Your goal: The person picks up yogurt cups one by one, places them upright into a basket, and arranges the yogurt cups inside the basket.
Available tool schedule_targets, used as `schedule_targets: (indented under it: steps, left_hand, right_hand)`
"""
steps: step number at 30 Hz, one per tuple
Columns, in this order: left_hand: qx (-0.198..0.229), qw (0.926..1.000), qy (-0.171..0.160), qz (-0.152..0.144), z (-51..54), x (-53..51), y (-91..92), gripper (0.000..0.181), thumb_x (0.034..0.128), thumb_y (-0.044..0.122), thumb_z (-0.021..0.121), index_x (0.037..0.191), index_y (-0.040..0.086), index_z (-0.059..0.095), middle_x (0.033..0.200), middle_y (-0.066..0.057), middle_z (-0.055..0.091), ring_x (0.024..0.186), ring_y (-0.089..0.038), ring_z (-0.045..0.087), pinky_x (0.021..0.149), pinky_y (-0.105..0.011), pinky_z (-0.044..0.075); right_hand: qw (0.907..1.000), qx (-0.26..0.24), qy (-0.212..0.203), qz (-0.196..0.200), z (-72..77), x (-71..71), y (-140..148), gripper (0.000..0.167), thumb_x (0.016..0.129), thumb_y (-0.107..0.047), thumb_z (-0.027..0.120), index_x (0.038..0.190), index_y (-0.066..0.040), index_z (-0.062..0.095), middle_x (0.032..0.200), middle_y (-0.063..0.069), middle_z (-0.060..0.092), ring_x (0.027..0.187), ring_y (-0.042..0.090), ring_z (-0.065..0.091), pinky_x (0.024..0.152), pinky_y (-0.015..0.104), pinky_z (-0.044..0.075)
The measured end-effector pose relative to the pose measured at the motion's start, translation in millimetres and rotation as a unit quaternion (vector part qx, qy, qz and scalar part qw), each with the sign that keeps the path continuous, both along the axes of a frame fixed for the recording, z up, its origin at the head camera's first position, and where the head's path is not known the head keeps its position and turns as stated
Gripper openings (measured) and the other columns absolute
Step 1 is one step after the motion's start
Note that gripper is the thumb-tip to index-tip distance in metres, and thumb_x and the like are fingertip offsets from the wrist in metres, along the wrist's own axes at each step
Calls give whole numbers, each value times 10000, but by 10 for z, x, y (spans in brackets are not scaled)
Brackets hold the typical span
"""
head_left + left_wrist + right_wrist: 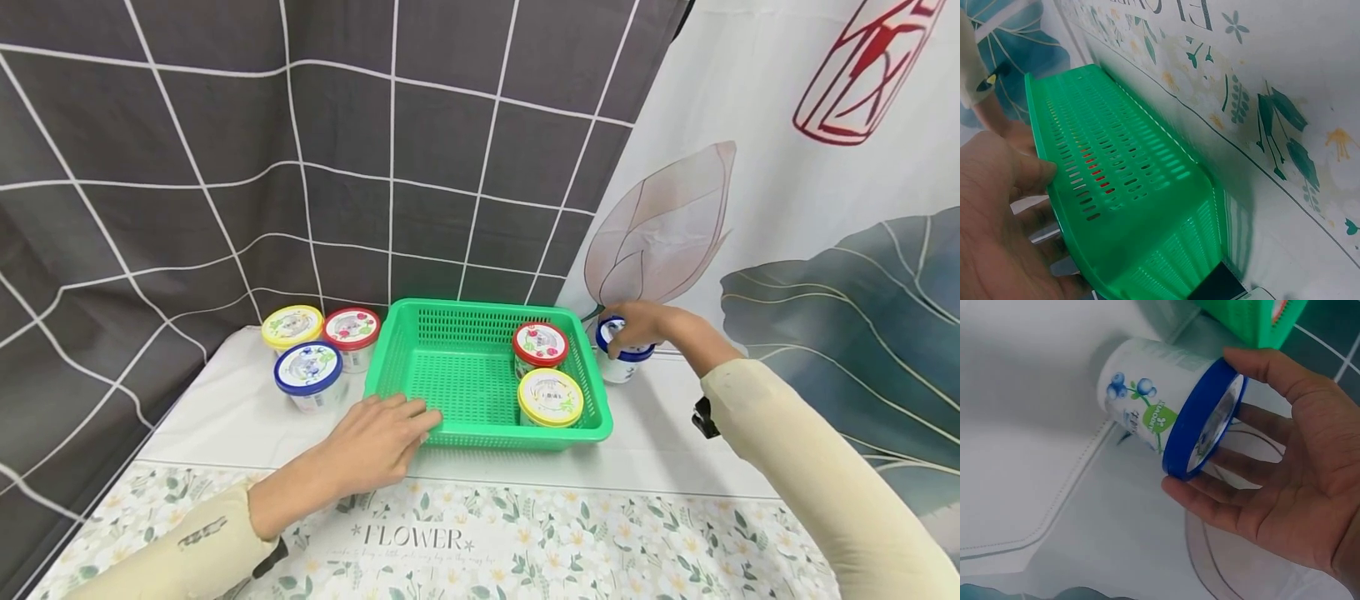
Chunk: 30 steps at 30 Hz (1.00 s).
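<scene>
My left hand [382, 442] grips the front left rim of a green plastic basket [487, 431]. The thumb lies outside the wall of the basket [1116, 150] and the other fingers reach over its rim. To the right of the basket, my right hand [637, 323] holds a white tub with a blue lid [618, 367] from above. In the right wrist view, thumb and fingers span the lid of this tub [1147, 394], which has blueberries printed on its side. Inside the basket, at its right end, stand a red-lidded tub [540, 343] and a yellow-lidded tub [551, 398].
Left of the basket stand a yellow-lidded tub [292, 327], a red-lidded tub [352, 327] and another blue-lidded tub [308, 368], close together. A floral cloth [525, 533] covers the table front. A dark checked curtain [337, 125] hangs behind.
</scene>
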<state>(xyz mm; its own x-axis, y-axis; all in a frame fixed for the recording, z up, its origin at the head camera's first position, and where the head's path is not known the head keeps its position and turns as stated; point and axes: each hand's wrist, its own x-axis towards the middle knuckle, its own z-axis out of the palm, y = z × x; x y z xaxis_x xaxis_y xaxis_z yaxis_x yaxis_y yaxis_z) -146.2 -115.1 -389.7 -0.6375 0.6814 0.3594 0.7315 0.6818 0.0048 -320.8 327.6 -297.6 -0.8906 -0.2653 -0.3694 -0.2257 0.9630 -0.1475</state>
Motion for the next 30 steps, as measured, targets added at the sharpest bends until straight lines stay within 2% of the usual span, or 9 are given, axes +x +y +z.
schedule_targets:
  steps: [7,11,21,26,30]
  left_hand:
    - [27,9999,-111,-19,29,10,8,165,1068,119,695,1022,245,600,851,95,532,725,-110,420,583,-239,269]
    - [25,9999,-109,-4,33,12,5,156,1069,122,698,1024,242,608,843,97,529,724,-109,420,587,-240,274]
    - [45,10000,-59,-18,26,2,4,143,1068,121,700,1039,240,625,863,95,566,727,-113,445,583,-239,280]
    - [33,10000,-30,-12,18,0,-3,149,1058,111,705,1048,240,631,876,94,582,730,-122,472,582,-241,281]
    - [25,10000,-40,-14,15,2,-4,144,1059,111,704,1054,238,637,878,93,585,733,-121,469,585,-242,289]
  right_hand:
    - [9999,63,40,114,258,94,-18,822,926,-290,837,1624,3,516,1544,400,569,1243,565,695,988,665,653]
    - [9998,10,132,115,352,134,-28,834,923,-290,843,1628,8,511,1519,399,583,1206,545,713,961,654,663]
    - [9984,169,488,228,456,191,-107,837,911,-303,850,1626,-11,529,1473,380,638,1127,480,753,956,629,671]
    - [9971,281,634,297,449,201,-152,826,897,-307,855,1609,-17,553,1442,361,668,1107,468,760,947,624,674]
    - [9973,337,601,243,433,211,-169,821,911,-313,856,1615,-24,547,1463,365,655,1128,485,756,958,631,672]
